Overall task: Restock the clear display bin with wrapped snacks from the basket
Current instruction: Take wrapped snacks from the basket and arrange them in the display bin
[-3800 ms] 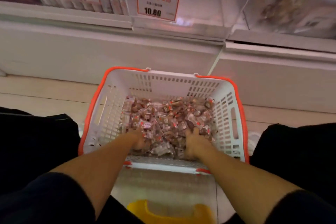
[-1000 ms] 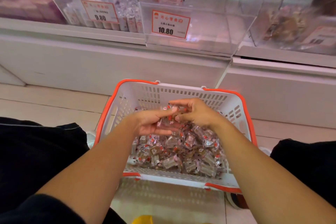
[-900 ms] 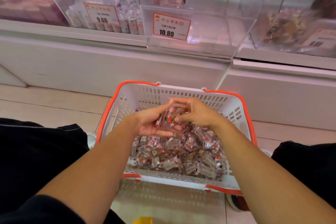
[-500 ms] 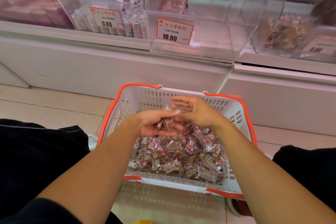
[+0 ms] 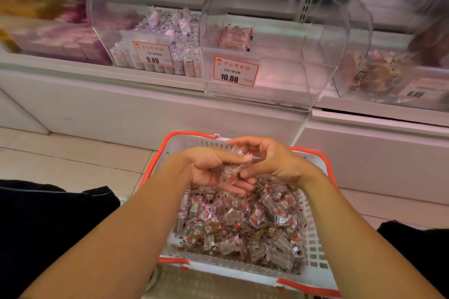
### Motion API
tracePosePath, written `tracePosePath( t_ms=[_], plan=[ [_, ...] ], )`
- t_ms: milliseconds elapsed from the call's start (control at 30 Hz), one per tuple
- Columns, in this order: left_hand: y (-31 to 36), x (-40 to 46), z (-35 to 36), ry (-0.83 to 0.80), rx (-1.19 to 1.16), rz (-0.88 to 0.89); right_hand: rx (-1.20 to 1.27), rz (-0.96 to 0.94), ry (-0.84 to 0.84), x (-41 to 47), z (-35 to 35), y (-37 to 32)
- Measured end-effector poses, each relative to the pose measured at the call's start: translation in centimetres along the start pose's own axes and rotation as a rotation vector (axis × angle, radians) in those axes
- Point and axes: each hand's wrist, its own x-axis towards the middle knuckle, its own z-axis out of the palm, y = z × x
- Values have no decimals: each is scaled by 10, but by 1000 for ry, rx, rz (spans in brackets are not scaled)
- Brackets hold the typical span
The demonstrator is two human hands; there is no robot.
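Here your left hand (image 5: 209,168) and right hand (image 5: 272,160) cup wrapped snacks (image 5: 230,172): light, crinkly, slippery; scoop from beneath.

Just 1 view here: head cam, looking forward and down from close up over the basket (image 5: 315,272) on the floor, shelf bins (image 5: 279,75) further ahead up top.

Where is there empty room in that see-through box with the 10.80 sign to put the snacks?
The clear display bin has bare floor to the right of its 10.80 price tag; only a few wrapped snacks sit at the back left. The neighbouring 9.80 bin is crowded. The basket is crowded too; both hands hold snacks above it.
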Motion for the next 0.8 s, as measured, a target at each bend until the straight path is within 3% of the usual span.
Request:
tracePosePath(
  t_ms=[100, 200, 433, 567, 700, 800],
  plan=[
    [23, -13, 4, 75, -37, 25, 15, -31, 38, -1, 1, -14],
    [43, -26, 6, 263, -104, 66, 73, -77, 187, 0, 6, -32],
    [66, -51, 40, 673, 118, 440, 86, -276, 95, -3, 35, -90],
    [95, -73, 42, 849, 417, 665, -215, -381, 407, -10, 41, -127],
    [133, -85, 42, 741, 367, 795, -619, -473, 592, -4, 27, -163],
    [161, -95, 32, 588, 198, 722, -622, -438, 544, 12, 0, -189]
  ],
)
